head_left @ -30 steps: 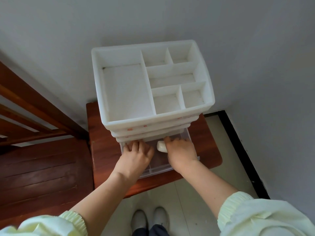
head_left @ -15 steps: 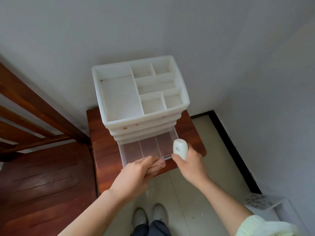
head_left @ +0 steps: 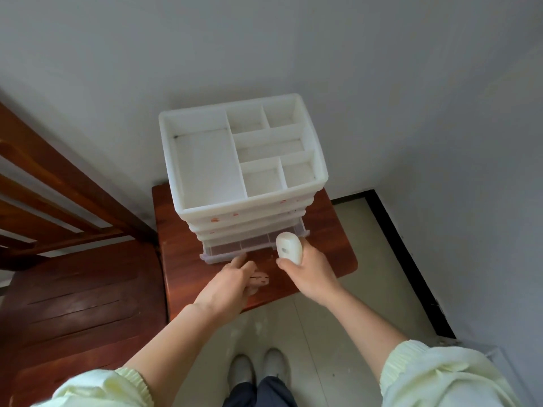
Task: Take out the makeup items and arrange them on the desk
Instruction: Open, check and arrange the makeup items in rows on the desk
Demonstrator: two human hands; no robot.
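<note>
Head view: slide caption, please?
Right hand holds a white bottle, left hand a small pink item, before the organizer, clear drawer open.

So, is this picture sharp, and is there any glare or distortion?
Head view: soft, even light, no harsh glare; wide-angle stretching toward the edges; the left hand looks slightly blurred, the white bottle in the right hand sharper.
</note>
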